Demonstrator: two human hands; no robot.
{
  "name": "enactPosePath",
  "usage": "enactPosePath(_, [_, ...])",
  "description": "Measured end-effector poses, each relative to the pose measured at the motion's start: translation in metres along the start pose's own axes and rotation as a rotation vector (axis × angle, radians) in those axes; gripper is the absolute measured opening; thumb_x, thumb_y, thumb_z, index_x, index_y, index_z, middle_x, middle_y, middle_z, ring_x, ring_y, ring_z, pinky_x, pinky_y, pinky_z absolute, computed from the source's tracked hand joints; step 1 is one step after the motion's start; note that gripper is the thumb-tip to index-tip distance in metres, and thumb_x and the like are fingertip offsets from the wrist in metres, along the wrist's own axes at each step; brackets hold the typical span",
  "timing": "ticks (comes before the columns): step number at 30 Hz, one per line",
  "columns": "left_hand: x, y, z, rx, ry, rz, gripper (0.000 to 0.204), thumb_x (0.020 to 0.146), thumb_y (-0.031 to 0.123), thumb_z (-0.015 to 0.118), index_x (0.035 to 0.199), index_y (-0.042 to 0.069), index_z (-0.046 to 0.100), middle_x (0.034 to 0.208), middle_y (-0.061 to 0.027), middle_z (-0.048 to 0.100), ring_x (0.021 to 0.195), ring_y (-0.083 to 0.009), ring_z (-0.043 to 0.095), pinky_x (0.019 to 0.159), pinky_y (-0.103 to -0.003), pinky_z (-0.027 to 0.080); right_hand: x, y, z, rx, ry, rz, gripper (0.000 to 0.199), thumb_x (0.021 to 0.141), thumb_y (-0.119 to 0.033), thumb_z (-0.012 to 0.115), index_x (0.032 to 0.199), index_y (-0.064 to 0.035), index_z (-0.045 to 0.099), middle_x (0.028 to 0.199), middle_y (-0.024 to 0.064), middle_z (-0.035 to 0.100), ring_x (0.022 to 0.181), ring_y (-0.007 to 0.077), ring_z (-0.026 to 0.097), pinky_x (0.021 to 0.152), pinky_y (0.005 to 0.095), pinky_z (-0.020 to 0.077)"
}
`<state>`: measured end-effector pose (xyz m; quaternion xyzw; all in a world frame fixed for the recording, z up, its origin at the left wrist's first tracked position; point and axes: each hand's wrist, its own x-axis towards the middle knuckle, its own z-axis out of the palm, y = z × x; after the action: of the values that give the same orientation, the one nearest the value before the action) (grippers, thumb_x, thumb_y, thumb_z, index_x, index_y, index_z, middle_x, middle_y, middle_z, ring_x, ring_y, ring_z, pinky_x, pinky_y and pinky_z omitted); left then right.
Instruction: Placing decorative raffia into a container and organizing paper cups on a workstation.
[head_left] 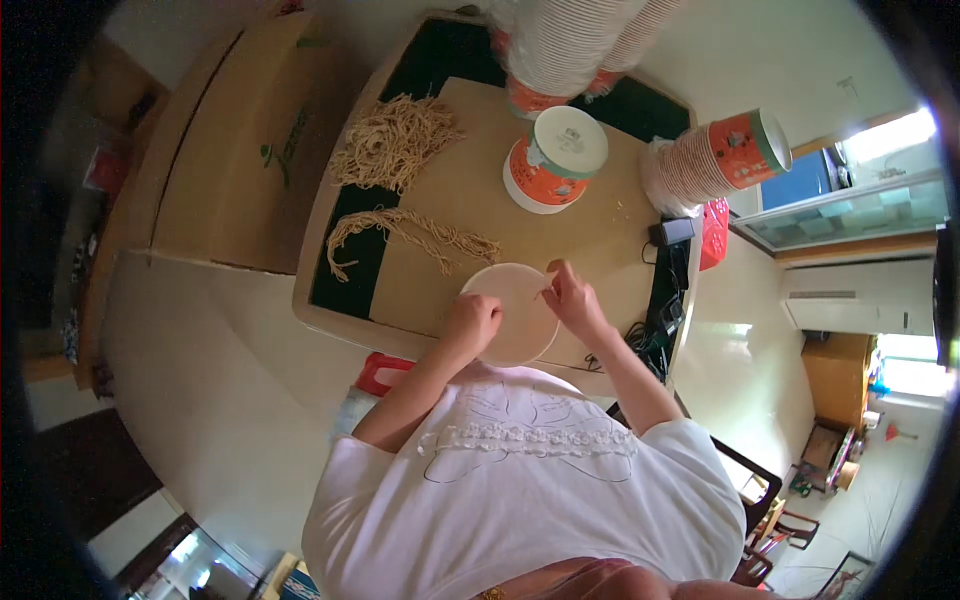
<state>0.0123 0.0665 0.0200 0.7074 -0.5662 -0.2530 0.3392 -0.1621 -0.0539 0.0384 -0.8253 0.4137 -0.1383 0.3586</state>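
Left hand (472, 322) grip curls on the bowl (510, 312) rim | right hand (570, 298) grip pinches a strand over it | bowl looks empty; noodles (395, 140) wait beyond your hands on the counter (600, 230) | one lidded cup (553, 160) looks done.

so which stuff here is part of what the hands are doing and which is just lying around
In hand:
left hand and right hand on the round bowl
noodle heaps
lidded cup
cup stacks

Lying about:
cardboard boxes
black adapter
red bag
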Motion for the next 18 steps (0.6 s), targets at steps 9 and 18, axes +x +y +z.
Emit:
enactPosePath(9, [-0.03,0.045,-0.062,-0.238,-0.267,-0.061,0.011,0.078,0.016,0.065,0.079,0.005,0.068,0.07,-0.0121,0.064,0.064,-0.0249,0.063,0.06,-0.035,0.049,0.0,0.02,0.009,-0.191,-0.037,0.052,0.017,0.08,-0.019,0.058,0.093,-0.0096,0.053,0.071,0.0157,0.062,0.068,0.0366,0.062,0.059,0.046,0.0488])
enactPosePath(18, [-0.044,0.055,-0.083,-0.454,-0.535,-0.233,0.012,0.081,0.01,0.066,0.085,0.0,0.069,0.075,-0.0043,0.069,0.063,-0.0075,0.06,0.058,-0.024,0.047,0.073,0.022,-0.022,-0.392,-0.022,-0.141,0.014,0.078,-0.022,0.061,0.085,-0.0107,0.058,0.082,0.0121,0.059,0.076,0.0331,0.061,0.063,0.0435,0.0492])
